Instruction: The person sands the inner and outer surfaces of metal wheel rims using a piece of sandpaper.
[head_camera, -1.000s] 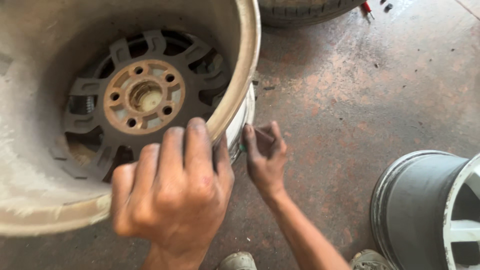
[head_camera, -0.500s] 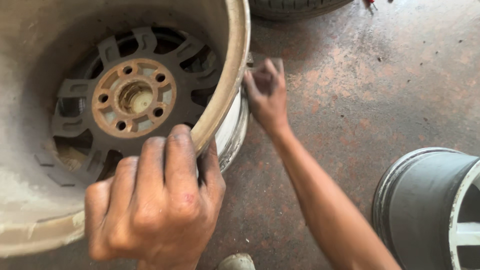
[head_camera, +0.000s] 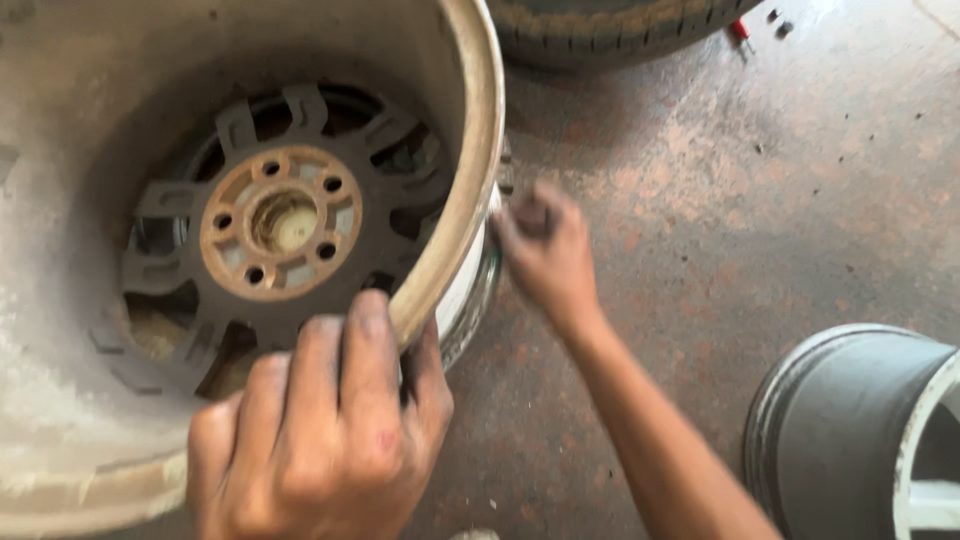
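— What are your hands on right now?

— My left hand (head_camera: 320, 430) is curled over the near rim of a big bare wheel rim (head_camera: 470, 150). My fingers (head_camera: 365, 350) hook over the edge and my thumb presses the outer side, so it is a firm grip on the metal. My right hand (head_camera: 545, 250) reaches out past the far side of that rim, low by its outer lip. It is blurred, so I cannot tell whether those fingers are pinching something or just loosely bent.

— Where does the rim sit?

— It fills the upper left of my view, standing on the floor with its open barrel facing up at me. Inside I see the dusty pale wall and, at the bottom, the rusty hub plate (head_camera: 280, 220) with its ring of bolt holes and dark spokes around it.

— And the ground?

— A rough concrete floor (head_camera: 760, 200), stained reddish brown in patches, with dark specks and grit scattered over it.

— Anything else lying about?

— A second rim (head_camera: 850, 420), grey with a pale face, lies on its side at the lower right, well apart from my hands. A black tyre (head_camera: 620, 25) runs along the top edge, just behind the rim I hold. A small red bit (head_camera: 738, 30) lies beside it.
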